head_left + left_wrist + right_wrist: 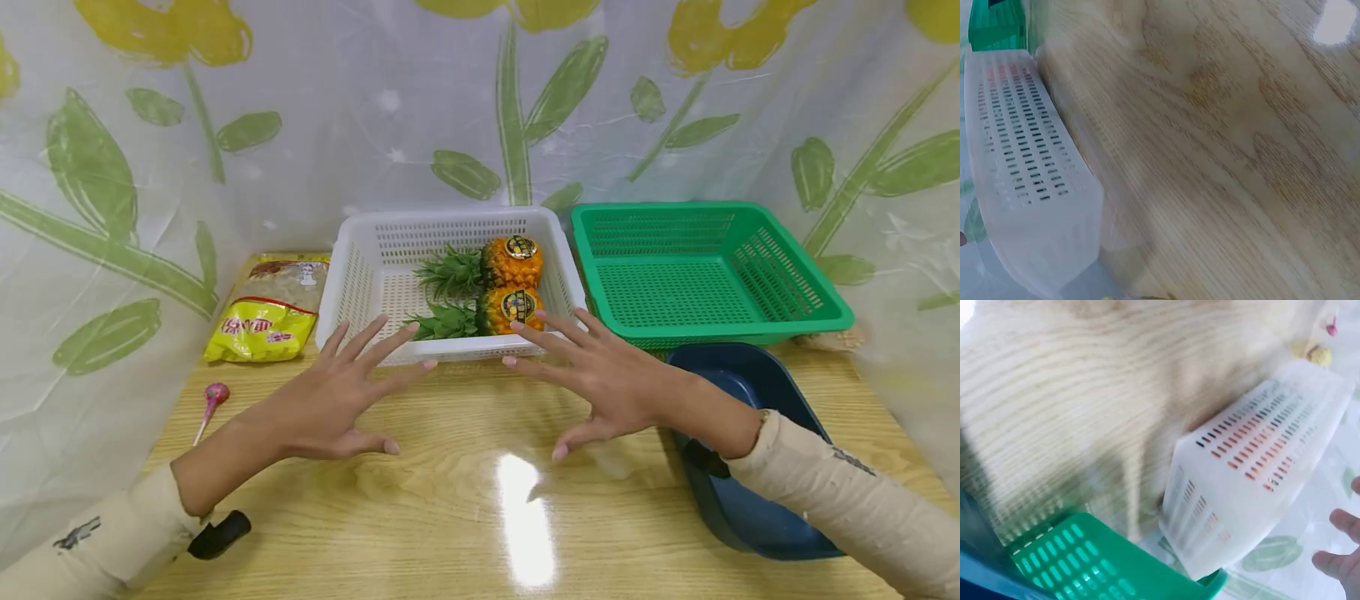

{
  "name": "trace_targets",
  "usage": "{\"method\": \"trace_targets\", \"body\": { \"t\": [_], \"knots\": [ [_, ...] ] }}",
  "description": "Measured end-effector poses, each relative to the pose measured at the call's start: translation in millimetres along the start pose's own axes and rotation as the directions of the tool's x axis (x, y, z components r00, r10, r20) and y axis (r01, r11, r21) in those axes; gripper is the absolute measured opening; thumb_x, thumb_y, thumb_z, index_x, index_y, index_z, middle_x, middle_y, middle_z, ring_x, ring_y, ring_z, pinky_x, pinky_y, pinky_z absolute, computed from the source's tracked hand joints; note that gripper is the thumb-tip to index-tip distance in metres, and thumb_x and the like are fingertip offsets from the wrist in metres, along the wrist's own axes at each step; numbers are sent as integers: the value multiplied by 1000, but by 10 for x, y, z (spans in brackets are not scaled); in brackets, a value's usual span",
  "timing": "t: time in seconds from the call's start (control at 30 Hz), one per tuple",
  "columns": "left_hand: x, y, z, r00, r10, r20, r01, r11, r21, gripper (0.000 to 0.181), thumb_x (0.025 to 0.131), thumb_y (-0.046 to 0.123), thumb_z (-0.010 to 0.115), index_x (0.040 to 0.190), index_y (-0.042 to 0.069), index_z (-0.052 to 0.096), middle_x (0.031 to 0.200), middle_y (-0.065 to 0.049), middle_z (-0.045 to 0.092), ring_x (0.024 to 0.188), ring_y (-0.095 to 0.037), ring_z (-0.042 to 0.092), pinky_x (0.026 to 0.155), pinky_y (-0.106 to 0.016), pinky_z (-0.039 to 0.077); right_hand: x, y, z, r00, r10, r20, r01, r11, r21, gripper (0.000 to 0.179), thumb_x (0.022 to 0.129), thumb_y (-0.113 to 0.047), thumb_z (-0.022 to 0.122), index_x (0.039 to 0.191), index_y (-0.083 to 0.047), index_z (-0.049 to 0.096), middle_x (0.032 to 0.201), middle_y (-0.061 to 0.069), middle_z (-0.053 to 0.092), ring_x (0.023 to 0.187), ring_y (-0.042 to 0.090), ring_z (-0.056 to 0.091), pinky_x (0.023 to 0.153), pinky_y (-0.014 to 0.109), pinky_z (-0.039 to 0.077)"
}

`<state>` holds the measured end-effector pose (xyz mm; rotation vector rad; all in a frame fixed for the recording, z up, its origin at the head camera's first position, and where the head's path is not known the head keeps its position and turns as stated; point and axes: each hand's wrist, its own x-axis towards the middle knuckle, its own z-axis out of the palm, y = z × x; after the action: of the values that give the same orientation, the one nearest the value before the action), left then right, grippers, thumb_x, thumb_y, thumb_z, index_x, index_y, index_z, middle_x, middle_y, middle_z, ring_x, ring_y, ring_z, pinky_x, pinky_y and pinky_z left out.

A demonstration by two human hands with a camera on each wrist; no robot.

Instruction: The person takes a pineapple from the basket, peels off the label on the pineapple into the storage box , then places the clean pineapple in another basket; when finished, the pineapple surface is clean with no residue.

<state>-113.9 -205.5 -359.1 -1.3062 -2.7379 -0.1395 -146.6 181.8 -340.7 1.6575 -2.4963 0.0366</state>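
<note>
Both hands hover over the table with fingers spread, holding nothing. My left hand (330, 400) is before the front left of a white slatted basket (360, 250). Before its front right is my right hand (600, 375), fingertips overlapping the basket rim in the head view. Two small pineapples lie on their sides in that basket, leaves to the left: a rear pineapple (510, 265) and a front pineapple (495, 310), each with a dark round label. Fingertips of the right hand partly cover the front one. In the right wrist view, orange shows through the slots of the white basket (1254, 450).
Right of the white basket stands a green basket (667, 292) with nothing in it. A dark blue tub (757, 508) sits under the right forearm. At left are a yellow food bag (270, 312) and a pink lollipop (216, 396). A flowered curtain (315, 167) hangs behind.
</note>
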Motion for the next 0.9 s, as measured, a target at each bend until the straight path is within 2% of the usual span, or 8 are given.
{"method": "trace_targets", "body": {
  "t": [0.17,0.3,0.4,0.53,0.63,0.77,0.9],
  "knots": [
    [-26,-95,-13,997,-69,-22,69,997,-21,89,86,71,59,160,33,26,170,-9,7,153,-46,9,110,-78,17,7,63,-68,1000,22,0,-22,999,43,102,81,-85,49,160,-24,29,167,13,21,153,41,18,112,74,22],
    [-35,-174,-11,989,-146,-38,144,989,-46,87,88,67,60,160,30,27,169,-10,9,151,-49,13,109,-79,17,10,104,-121,998,58,0,-58,996,64,100,81,-84,50,159,-25,30,166,12,24,153,39,18,113,73,21],
    [-48,-243,-13,975,-215,-48,211,975,-73,84,92,65,58,160,28,27,169,-13,10,150,-50,15,110,-77,17,26,141,-158,996,84,12,-85,993,87,98,82,-81,53,159,-25,30,167,10,22,154,37,18,114,71,21],
    [-79,-341,-11,947,-313,-66,302,943,-138,80,94,62,57,160,26,28,167,-17,14,149,-52,17,111,-75,17,60,210,-194,996,92,12,-93,989,113,96,83,-77,57,158,-21,34,166,12,23,152,37,23,114,67,26],
    [-97,-405,-7,912,-406,-51,388,898,-208,78,95,59,57,160,25,28,167,-18,12,148,-53,18,108,-77,21,80,275,-202,996,83,-9,-81,988,134,93,85,-75,55,155,-15,40,163,16,30,148,40,31,113,64,31],
    [-111,-484,-11,859,-513,-8,483,813,-326,77,98,54,58,160,24,26,168,-19,6,148,-53,16,104,-79,26,103,357,-222,994,108,1,-107,976,191,91,88,-73,52,152,-10,43,160,18,34,144,41,36,111,62,36],
    [-126,-557,14,827,-562,25,516,740,-430,77,99,51,57,161,21,22,168,-18,0,148,-54,14,102,-80,26,146,433,-258,979,187,79,-202,941,272,86,88,-65,62,153,-12,42,161,15,34,144,39,38,106,60,42]
  ]
}}
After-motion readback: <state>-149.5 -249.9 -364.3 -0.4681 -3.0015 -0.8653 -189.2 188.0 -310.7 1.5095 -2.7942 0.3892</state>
